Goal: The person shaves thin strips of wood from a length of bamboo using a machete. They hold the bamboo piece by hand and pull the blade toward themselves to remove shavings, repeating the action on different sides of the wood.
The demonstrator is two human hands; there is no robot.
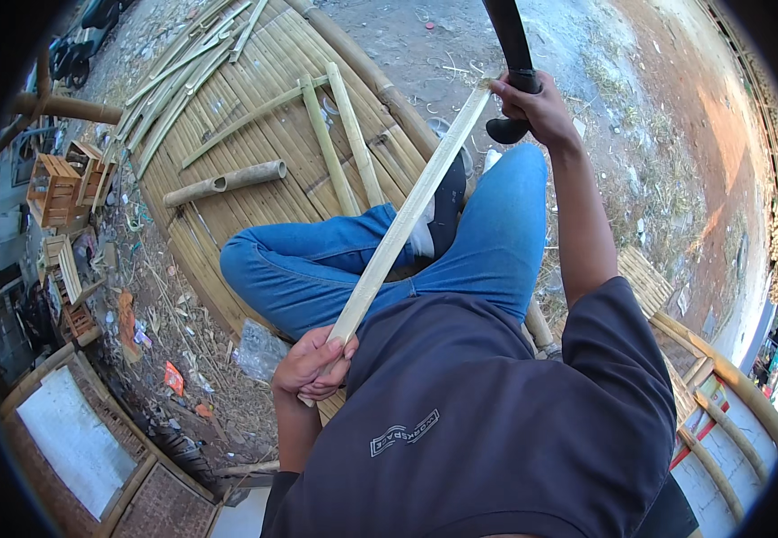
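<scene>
A slatted bamboo platform [254,134] fills the upper left, and the person sits cross-legged at its edge in blue jeans. Across the lap runs one long pale bamboo strip [407,215], slanting from lower left to upper right.

The left hand [312,368] is closed around the strip's near end, close to the belly. The right hand [537,108] is wrapped on the dark handle of a blade [510,40] at the strip's far end, where the edge seems to meet the tip; the blade runs out of the top of the view.

The step looks like the start of a split or shave along the strip. The next move, as I judge it, calls for a steady left grip while the blade works down the grain toward the body, kept clear of the knees.

Counted on the platform: one round bamboo tube [227,181], two loose strips [339,134] lying side by side, and a bundle of thin slats [182,72] too tangled to count. Several small wooden crates [52,188] stand on the ground at left.
</scene>
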